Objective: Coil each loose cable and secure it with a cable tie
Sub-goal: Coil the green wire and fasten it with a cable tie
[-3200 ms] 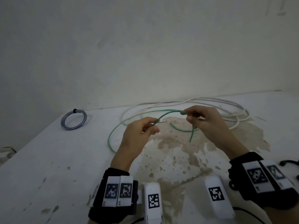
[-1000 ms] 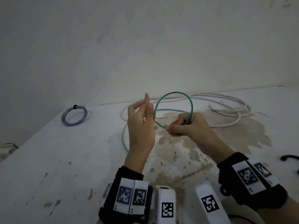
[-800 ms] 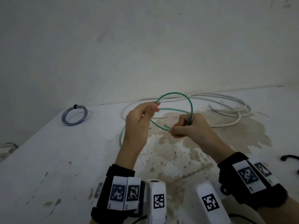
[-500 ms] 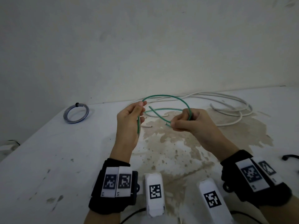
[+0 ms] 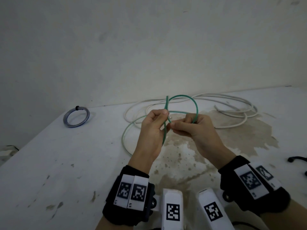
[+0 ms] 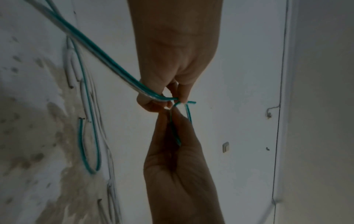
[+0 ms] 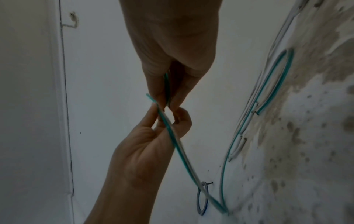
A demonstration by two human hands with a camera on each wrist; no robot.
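Above the middle of the desk (image 5: 69,160), two hands are meeting over one green cable (image 5: 182,96). The left hand (image 5: 152,128) is pinching the cable between thumb and fingertips, a short free end standing up past that grip. The right hand (image 5: 196,128) is closing its curled fingers on the same cable just beside the left, fingertips nearly touching. Between the two grips one raised loop is arching up and away toward the far side. From the left hand the rest of the green cable is dropping to the desk and lying in a wide curve on the left of a brown stain (image 5: 224,135).

The left wrist view is showing the left hand (image 6: 172,60) pinching the green cable (image 6: 107,51), and the right hand (image 6: 176,159) gripping a thin stretch of it from below. The right wrist view is showing the right hand (image 7: 172,45) with the green cable (image 7: 176,145) caught between its fingertips, and the left hand (image 7: 145,151) pinching it from beneath.

One white cable (image 5: 232,100) is lying loose in several turns at the far right of the desk. One coiled bluish cable (image 5: 75,117), bound by a dark tie at its far edge, is lying flat at the far left, well apart from the hands. One black cable end (image 5: 297,158) is showing at the right edge. Each wrist is wearing one black band with printed square markers.
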